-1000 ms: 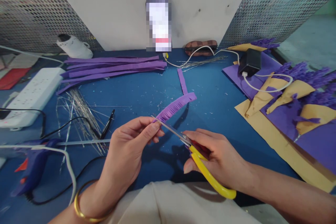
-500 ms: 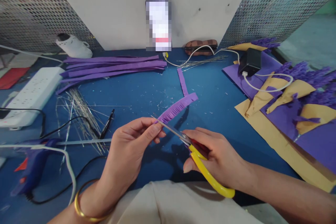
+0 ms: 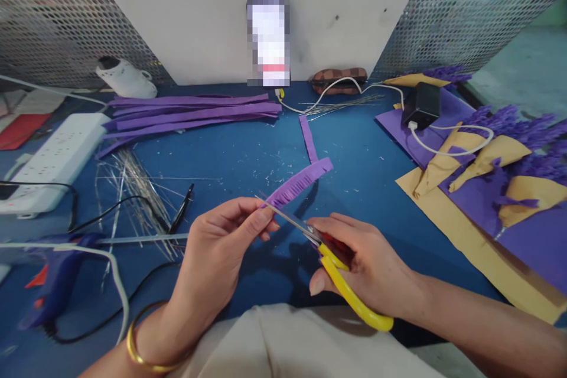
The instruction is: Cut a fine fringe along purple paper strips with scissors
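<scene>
And here are the fingers of the left hand (image 3: pixel 212 254), pinched shut on the near end of the purple strip (image 3: pixel 296 186), thumb on top, right beside the blades of the scissors (image 3: pixel 352 298). The right hand (image 3: pixel 376 266) is curled around the yellow handles, blades pointing at that pinch, and how far they are parted is hard to tell. Out goes the strip, up and to the right over the bench (image 3: pixel 354 153), a row of close cuts along its lower edge, with a narrow tail (image 3: pixel 307 137) leading off towards the back; whether the two join can't quite be told. It looks like feather-light stuff, thin, soft and crinkly, more likely to bend or crease than slip. The uncut upper edge is the sound place to hold; those fine slits look ready to tear or fold under a hard tug, so a flat, gentle pinch suits it. The scissors look far stiffer and heavier, best held by the handles, clear of the blades. Further out, a bundle of long purple strips (image 3: pixel 199 120) lies at the back left, loose wires (image 3: pixel 146 195) nearer, and over on the right, purple flowers (image 3: pixel 505 121) in tan wraps (image 3: pixel 498 159).
</scene>
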`<state>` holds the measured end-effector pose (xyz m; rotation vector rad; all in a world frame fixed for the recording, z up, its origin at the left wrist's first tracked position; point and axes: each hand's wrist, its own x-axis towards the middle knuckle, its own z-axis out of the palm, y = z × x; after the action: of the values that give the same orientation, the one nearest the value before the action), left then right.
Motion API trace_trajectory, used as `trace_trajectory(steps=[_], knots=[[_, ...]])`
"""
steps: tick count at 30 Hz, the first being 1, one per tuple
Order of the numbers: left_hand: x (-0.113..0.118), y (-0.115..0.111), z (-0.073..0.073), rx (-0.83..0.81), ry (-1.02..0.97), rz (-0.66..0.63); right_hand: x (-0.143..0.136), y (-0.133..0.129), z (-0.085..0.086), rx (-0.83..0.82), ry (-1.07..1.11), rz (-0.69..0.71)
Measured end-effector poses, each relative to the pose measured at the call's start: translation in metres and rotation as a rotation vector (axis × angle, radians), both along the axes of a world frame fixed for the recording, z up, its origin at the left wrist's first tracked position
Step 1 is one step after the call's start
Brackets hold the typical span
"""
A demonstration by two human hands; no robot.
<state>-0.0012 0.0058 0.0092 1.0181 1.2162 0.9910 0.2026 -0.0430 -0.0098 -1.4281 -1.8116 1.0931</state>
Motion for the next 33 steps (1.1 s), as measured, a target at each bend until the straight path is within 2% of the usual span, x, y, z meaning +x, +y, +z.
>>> trace_trajectory(steps=[8, 14, 22, 26, 33], knots=[[0.0001, -0.0010, -0.0003, 0.016, 0.017, -0.036, 0.0000, -0.0011, 0.0024, -0.029, 0.008, -0.005], [-0.0006, -0.0012, -0.0002, 0.013, 0.015, -0.013, -0.0019, -0.0014, 0.0044, -0.040, 0.036, -0.015], [0.0011, 0.0001, 0.0021, -0.064, -0.060, 0.015, 0.0000, -0.0014, 0.0033, -0.055, 0.062, 0.000], [0.0012, 0.0014, 0.0045, -0.124, -0.110, 0.007, -0.0019, 0.0018, 0.0044, -0.113, 0.144, 0.019], [0.0021, 0.0043, 0.0072, -0.186, -0.159, -0.022, -0.0021, 0.0028, 0.0022, -0.296, 0.426, 0.050]])
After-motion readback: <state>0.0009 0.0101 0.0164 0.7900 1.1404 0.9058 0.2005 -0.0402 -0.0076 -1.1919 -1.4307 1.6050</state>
